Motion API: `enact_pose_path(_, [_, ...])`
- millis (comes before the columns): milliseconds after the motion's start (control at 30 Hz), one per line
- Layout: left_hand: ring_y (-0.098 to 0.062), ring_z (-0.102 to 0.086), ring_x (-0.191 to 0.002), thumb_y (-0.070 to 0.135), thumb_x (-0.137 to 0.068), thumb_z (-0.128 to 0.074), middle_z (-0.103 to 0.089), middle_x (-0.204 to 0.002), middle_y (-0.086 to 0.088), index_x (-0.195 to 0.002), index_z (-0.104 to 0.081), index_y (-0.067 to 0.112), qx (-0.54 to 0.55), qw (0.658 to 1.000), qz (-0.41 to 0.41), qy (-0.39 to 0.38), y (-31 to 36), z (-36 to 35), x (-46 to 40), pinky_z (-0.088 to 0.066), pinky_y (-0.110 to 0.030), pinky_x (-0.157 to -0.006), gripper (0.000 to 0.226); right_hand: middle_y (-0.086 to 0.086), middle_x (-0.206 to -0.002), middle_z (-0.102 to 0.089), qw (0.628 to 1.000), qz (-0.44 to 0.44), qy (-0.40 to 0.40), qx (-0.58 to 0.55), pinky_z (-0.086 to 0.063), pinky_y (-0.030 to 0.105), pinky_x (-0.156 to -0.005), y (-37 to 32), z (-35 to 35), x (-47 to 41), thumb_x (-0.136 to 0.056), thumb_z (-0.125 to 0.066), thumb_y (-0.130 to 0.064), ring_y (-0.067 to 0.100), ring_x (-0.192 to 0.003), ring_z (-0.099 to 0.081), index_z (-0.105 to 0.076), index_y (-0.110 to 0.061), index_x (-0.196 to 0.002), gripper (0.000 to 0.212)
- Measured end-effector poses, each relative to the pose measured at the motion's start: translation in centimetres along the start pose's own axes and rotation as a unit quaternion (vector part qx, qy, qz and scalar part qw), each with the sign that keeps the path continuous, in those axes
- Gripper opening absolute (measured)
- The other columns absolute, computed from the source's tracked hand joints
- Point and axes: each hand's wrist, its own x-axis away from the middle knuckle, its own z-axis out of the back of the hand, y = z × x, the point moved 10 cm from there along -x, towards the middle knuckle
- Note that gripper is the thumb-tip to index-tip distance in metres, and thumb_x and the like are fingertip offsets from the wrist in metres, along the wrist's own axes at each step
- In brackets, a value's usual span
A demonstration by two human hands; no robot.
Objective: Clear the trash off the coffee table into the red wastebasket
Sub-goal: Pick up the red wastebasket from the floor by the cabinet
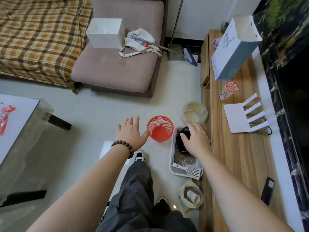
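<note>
The red wastebasket (160, 128) stands empty on the pale floor between my hands. My left hand (132, 131), with a bead bracelet on the wrist, is spread open just left of it, thumb near the rim. My right hand (195, 138) hovers to the basket's right, fingers loosely bent and holding nothing, over a dark lump in a grey tray (173, 158). The coffee table (20, 118) is at the far left edge, with red-and-clear plastic wrappers (5, 118) lying on it.
A wooden cabinet (237, 156) runs along the right, carrying a paper bag (234, 47), a drink cup (228, 91), a white router (242, 118) and a remote (267, 190). A clear jar (193, 113) and a bagged paper cup (191, 195) sit on the floor. A sofa (117, 67) is ahead.
</note>
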Motion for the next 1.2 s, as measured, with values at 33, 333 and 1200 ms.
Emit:
enact_pose_path(33, [-0.024, -0.012, -0.145, 0.058, -0.089, -0.035, -0.021, -0.157, -0.008, -0.15, -0.016, 0.016, -0.001, 1.0, -0.004, -0.004, -0.1, -0.1, -1.7, -0.012, -0.049, -0.114, 0.076, 0.015, -0.147, -0.04, 1.0, -0.005, -0.003, 0.001, -0.026, 0.043, -0.113, -0.1, -0.4, -1.4, -0.093, -0.053, -0.034, 0.029, -0.14, -0.027, -0.047, -0.007, -0.13, 0.047])
enact_pose_path(333, [-0.026, -0.007, -0.145, 0.06, -0.087, -0.032, -0.014, -0.159, -0.01, -0.151, -0.011, 0.015, -0.018, 0.996, -0.061, -0.07, -1.0, -2.6, -17.3, -0.009, -0.048, -0.114, 0.081, 0.013, -0.154, -0.029, 0.997, -0.079, -0.018, 0.012, -0.023, 0.044, -0.114, -0.9, -4.4, -13.5, -0.092, -0.053, -0.034, 0.03, -0.142, -0.023, -0.04, -0.011, -0.138, 0.053])
enact_pose_path(1200, [-0.032, -0.048, -0.124, 0.048, -0.087, -0.056, -0.041, -0.145, -0.014, -0.148, -0.018, 0.011, 0.061, 0.963, 0.024, -0.262, -9.2, -46.9, -41.6, -0.045, -0.042, -0.092, 0.081, 0.008, -0.154, -0.03, 0.96, -0.198, -0.186, -0.062, -0.041, 0.039, -0.102, 24.0, -43.4, -33.1, -0.086, -0.064, -0.032, 0.028, -0.135, -0.039, -0.022, -0.02, -0.147, 0.075])
